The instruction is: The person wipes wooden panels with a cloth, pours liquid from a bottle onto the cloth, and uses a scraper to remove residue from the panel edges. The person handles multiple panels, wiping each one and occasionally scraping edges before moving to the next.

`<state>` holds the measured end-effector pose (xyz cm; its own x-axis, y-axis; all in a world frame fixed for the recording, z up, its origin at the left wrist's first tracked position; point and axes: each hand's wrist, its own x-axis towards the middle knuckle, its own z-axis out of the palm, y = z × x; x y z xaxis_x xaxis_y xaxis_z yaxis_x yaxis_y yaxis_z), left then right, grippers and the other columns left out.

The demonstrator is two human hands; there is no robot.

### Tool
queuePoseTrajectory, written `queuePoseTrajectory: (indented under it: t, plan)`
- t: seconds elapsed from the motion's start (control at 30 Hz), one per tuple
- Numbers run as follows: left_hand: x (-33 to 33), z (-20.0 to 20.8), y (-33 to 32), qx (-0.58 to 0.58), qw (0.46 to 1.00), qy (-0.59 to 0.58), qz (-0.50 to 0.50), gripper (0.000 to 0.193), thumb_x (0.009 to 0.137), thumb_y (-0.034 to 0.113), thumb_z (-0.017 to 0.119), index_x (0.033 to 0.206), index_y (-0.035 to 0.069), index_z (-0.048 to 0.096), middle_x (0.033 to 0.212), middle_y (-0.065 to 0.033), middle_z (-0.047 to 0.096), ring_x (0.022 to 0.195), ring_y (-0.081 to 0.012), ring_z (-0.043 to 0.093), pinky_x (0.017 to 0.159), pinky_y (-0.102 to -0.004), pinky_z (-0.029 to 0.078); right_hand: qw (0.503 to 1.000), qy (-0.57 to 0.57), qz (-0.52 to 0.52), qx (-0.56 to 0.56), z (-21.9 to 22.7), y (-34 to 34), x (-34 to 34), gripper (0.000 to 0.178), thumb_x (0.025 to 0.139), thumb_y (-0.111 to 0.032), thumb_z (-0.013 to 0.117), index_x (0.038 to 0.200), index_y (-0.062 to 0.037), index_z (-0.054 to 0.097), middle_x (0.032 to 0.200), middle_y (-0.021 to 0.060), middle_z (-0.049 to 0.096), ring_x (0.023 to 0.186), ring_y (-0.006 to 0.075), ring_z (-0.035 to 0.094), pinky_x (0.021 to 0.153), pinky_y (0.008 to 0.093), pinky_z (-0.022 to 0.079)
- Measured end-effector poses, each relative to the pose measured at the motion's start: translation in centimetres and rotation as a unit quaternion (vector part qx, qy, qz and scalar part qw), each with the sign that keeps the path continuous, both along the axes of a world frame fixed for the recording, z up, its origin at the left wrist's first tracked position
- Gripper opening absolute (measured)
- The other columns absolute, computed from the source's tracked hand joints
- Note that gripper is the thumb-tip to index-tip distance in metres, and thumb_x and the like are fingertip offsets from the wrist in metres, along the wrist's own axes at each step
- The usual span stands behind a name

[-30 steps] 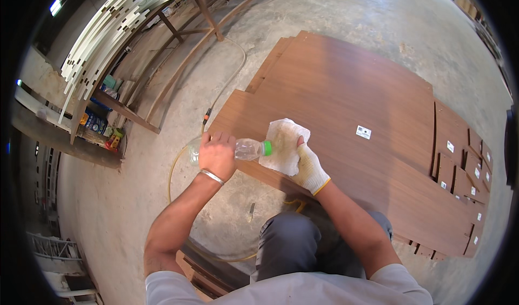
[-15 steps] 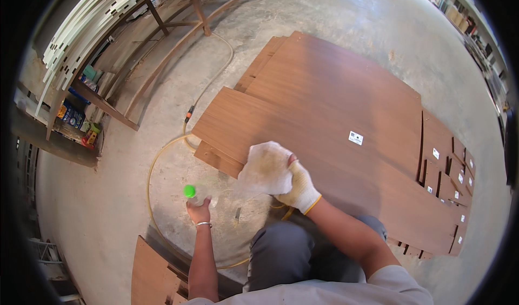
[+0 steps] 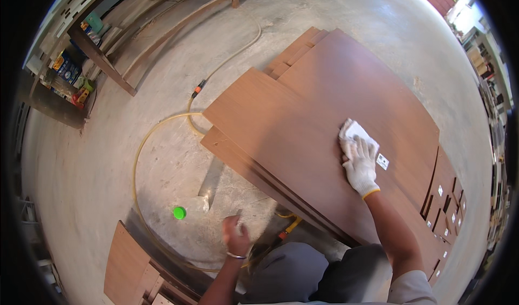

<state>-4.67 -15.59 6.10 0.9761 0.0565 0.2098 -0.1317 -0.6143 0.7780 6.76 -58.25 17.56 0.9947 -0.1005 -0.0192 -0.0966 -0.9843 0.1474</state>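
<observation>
My right hand (image 3: 360,167), in a white knitted glove with a yellow cuff, presses a folded white cloth (image 3: 354,131) flat against the top brown wood panel (image 3: 303,115). A small white label (image 3: 383,161) on the panel lies just right of the glove. My bare left hand (image 3: 236,236), with a bracelet at the wrist, is over the floor near my knee. It is slightly blurred, its fingers loosely curled and apart, with nothing visible in them. To its left, a clear bottle with a green cap (image 3: 179,213) stands on the concrete.
More brown panels (image 3: 440,197), several with white labels, overlap at the right. Another panel stack (image 3: 127,267) lies at lower left. A yellowish hose (image 3: 135,164) with an orange connector (image 3: 198,90) curves across the floor. A wooden rack (image 3: 102,64) stands at the upper left.
My left hand has let go of the bottle, leaving it on the floor, and moved right toward my knee. My right hand has brought the cloth, now folded smaller, right onto the panel.
</observation>
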Motion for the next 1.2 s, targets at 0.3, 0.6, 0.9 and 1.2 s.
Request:
queuePoseTrajectory:
  t: [0.3,0.6,0.9,1.2]
  plan:
    - [14.1,9.1,-18.4,0.120,0.897,-0.149,-0.399,0.035,0.091,0.024,0.063,0.119,0.004,0.068,0.130,-0.0148,0.063,0.137,-0.0332,0.048,0.118,-0.0571,0.031,0.976,-0.075,0.127,0.159,-1.2,16.3,27.4,0.048,0.100,-0.037,0.053,0.142,-0.0154,0.057,0.151,0.0107,0.052,0.141,0.0304,0.047,0.116,0.0505,0.030]
    - [13.6,8.3,-20.3,0.202,0.841,-0.017,-0.501,0.056,0.099,0.040,0.055,0.145,0.008,0.054,0.155,-0.0131,0.048,0.150,-0.0333,0.034,0.124,-0.0635,0.019,0.835,-0.193,0.455,0.243,-3.3,25.4,29.3,0.025,0.100,-0.030,0.052,0.119,-0.0259,0.069,0.116,0.0034,0.072,0.124,0.0198,0.061,0.113,0.0371,0.040]
    - [14.2,8.5,-19.2,0.184,0.872,-0.056,-0.450,0.049,0.097,0.040,0.057,0.133,0.008,0.063,0.141,-0.0120,0.058,0.143,-0.0316,0.042,0.123,-0.0642,0.022,0.891,0.015,0.307,0.334,0.5,23.1,31.7,0.039,0.097,-0.017,0.056,0.135,-0.0217,0.060,0.135,0.0114,0.062,0.134,0.0342,0.053,0.126,0.0530,0.029]
    - [14.1,9.0,-20.0,0.179,0.856,-0.054,-0.482,0.061,0.101,0.037,0.050,0.151,0.002,0.047,0.163,-0.0178,0.037,0.156,-0.0350,0.025,0.126,-0.0614,0.015,0.907,-0.021,0.275,0.318,-0.9,18.9,33.6,0.040,0.099,-0.028,0.050,0.137,-0.0233,0.060,0.136,0.0037,0.061,0.136,0.0305,0.048,0.117,0.0463,0.035]
